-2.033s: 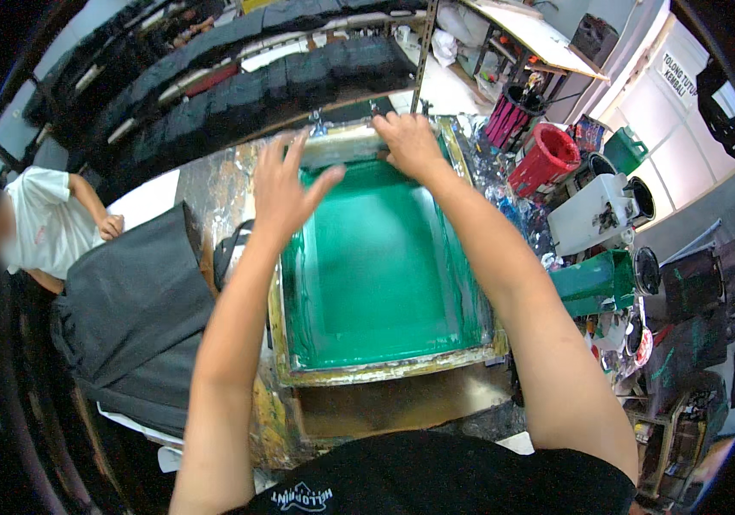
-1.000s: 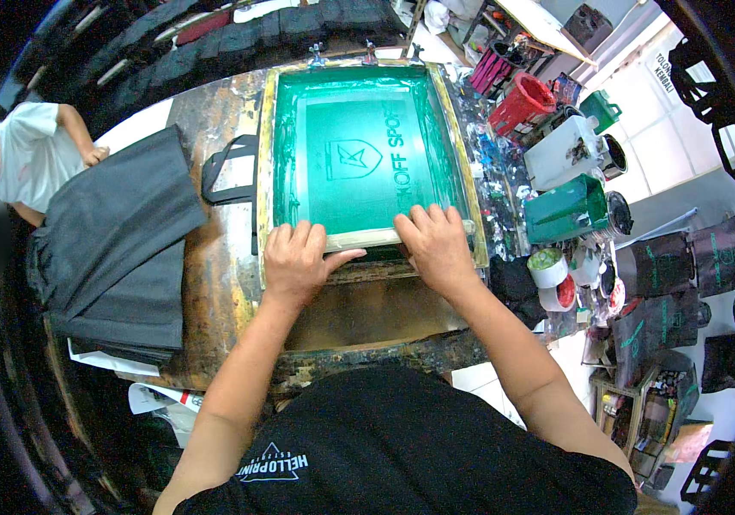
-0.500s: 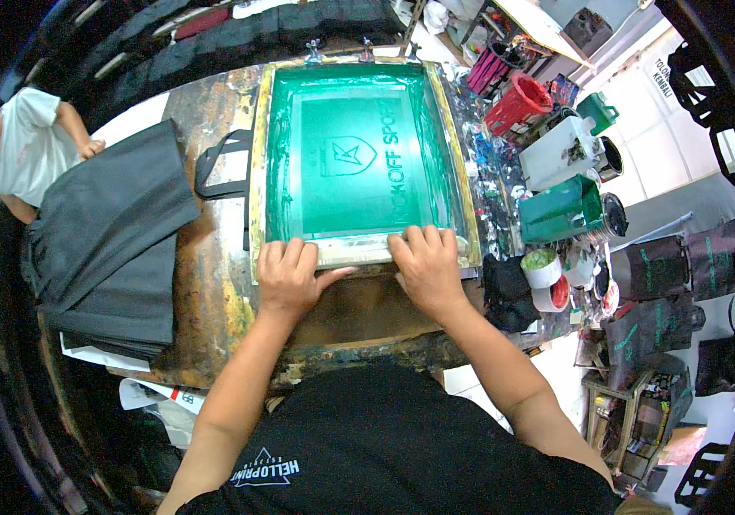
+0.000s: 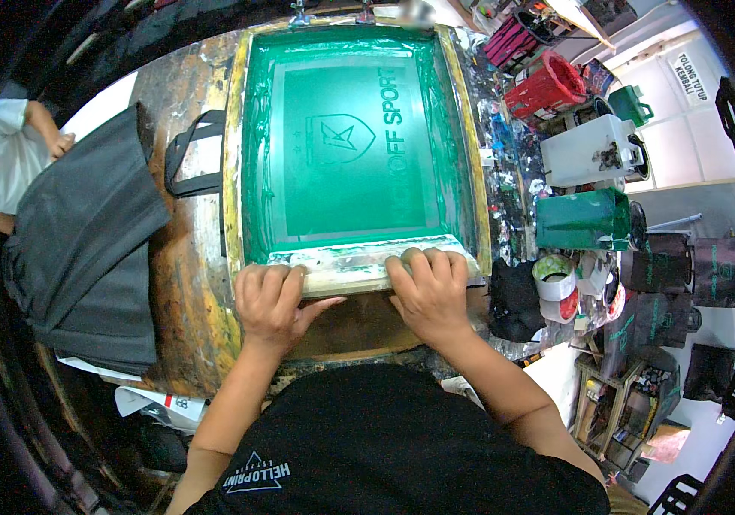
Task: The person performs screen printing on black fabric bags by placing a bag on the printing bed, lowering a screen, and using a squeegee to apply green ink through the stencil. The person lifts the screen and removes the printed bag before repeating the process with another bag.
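Note:
A wood-framed printing screen [image 4: 233, 154] lies in front of me, its mesh coated with wet green ink. A shield emblem and a line of lettering show through the mesh. Across its near end rests a long pale squeegee [image 4: 346, 268], smeared with ink. My left hand [image 4: 271, 309] grips the left part of it, fingers curled over the top and thumb pointing inward. Toward the right part, my right hand [image 4: 432, 292] is closed over the same bar. Black bag handles [image 4: 194, 156] stick out from beneath the screen's left side.
Dark fabric bags [image 4: 93, 249] are stacked at the left, where another person's hand [image 4: 61, 144] touches them. Along the right stand a red bucket [image 4: 547, 83], a white container [image 4: 589, 153], a green container [image 4: 586, 219] and small ink tubs [image 4: 553, 268]. Hinge clamps [image 4: 365, 10] hold the screen's far edge.
The view has shifted, so the screen looks larger and nearer. Both hands remain on the squeegee at the near end. The other person's hand stays by the bag stack.

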The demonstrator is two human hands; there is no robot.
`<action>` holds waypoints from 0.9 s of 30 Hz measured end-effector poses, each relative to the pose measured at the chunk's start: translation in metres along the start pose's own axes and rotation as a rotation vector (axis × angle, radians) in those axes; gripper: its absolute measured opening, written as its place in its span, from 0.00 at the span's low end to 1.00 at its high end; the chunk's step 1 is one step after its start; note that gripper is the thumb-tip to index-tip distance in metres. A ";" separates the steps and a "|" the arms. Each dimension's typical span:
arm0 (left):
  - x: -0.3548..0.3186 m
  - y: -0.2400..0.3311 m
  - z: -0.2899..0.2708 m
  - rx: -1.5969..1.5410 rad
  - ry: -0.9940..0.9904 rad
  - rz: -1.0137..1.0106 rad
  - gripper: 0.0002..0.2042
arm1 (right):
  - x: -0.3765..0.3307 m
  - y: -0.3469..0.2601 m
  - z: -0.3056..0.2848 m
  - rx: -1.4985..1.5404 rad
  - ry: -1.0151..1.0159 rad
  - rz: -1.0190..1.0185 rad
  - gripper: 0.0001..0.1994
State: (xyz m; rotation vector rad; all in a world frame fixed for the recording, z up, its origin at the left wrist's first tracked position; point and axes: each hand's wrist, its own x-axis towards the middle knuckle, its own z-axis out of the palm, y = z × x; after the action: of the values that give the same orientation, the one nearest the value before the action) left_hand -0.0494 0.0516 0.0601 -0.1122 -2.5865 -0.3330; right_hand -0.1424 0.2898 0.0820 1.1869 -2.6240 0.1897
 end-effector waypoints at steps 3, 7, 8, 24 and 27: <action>-0.007 -0.011 -0.004 -0.108 0.041 -0.018 0.42 | 0.003 0.000 -0.003 0.007 -0.004 0.007 0.14; -0.042 -0.038 -0.007 -0.052 -0.036 -0.375 0.53 | 0.010 0.001 -0.011 0.065 -0.037 0.034 0.18; -0.045 -0.045 -0.011 0.011 -0.114 -0.492 0.55 | 0.012 0.000 -0.013 0.073 -0.044 0.047 0.19; -0.051 -0.058 -0.012 -0.542 0.290 -0.633 0.44 | 0.037 -0.003 -0.084 0.084 0.103 0.046 0.25; 0.013 -0.030 -0.049 -0.800 0.474 -0.547 0.37 | 0.069 0.007 -0.112 -0.006 0.274 0.005 0.26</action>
State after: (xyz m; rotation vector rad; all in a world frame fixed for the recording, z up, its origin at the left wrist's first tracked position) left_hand -0.0412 0.0097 0.1014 0.3578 -1.8403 -1.3898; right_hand -0.1720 0.2697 0.2084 1.0684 -2.3874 0.3209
